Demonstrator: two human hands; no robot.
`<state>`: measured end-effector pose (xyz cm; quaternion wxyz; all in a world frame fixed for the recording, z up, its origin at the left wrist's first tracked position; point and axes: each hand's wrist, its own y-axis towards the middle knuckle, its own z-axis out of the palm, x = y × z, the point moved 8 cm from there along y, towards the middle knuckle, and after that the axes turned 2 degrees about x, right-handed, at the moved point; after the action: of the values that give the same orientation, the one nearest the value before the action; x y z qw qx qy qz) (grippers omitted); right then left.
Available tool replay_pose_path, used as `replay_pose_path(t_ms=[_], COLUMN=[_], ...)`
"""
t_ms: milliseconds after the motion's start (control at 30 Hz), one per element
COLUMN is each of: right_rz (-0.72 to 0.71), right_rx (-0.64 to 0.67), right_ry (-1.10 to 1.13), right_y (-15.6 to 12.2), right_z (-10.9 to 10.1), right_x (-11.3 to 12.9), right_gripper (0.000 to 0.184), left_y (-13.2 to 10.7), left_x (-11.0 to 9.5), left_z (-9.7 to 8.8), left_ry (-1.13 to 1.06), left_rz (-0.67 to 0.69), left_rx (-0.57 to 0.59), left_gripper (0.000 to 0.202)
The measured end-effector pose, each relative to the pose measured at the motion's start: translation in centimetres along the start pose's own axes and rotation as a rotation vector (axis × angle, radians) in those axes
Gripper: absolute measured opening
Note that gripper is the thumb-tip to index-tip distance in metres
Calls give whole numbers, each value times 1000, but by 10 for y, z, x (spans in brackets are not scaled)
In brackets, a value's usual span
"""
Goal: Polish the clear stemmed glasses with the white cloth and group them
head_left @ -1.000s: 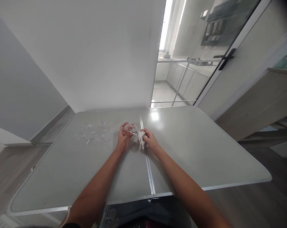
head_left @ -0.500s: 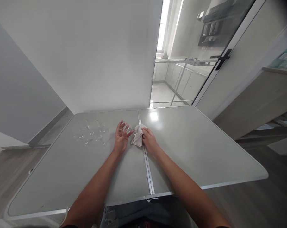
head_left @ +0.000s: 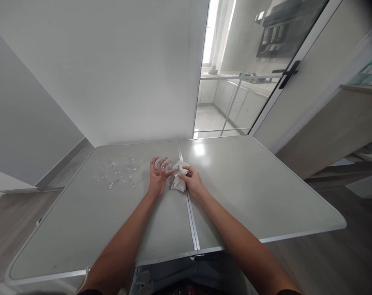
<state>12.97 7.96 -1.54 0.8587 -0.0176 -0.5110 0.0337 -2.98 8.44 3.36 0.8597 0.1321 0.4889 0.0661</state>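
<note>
My left hand is curled around a clear drinking glass, its fingers bent over the far side and the thumb near the cloth. The glass lies tilted toward the right; its exact shape is hard to make out. In my right hand is a crumpled white cloth, pinched between thumb and fingers and pressed against the glass's right end. Both hands are just above the table, close to its centre seam. Left of them stand several transparent glass pieces, showing mainly as bright glints.
The pale folding table has a metal seam down its middle. A white wall rises behind it. At the back right is a glazed door with a black handle, and shelving stands to the right.
My right thumb and fingers have shifted slightly left over the cloth, which is bunched differently around the glass end. The left hand keeps its hold nearly in place.
</note>
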Motion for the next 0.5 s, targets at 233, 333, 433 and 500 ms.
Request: replay_pose_path(t_ms=[233,333,433,500], right_rz=[-112,-123,-137,-137], right_rx=[-145,-126,-97,-118], right_ry=[-69,-92,-120,-116], right_y=[5,3,1,1], right_z=[-19,-14,-10,-12], right_x=[13,17,19,20], right_gripper=[46,46,45,39], left_y=[0,-4,-6,-7], left_x=[17,16,14,11], left_z=[3,6,11,11], left_ry=[146,307,419,415], left_rz=[-26,-29,-24,-9], left_rx=[55,46,73,52], left_gripper=[71,58,32,25])
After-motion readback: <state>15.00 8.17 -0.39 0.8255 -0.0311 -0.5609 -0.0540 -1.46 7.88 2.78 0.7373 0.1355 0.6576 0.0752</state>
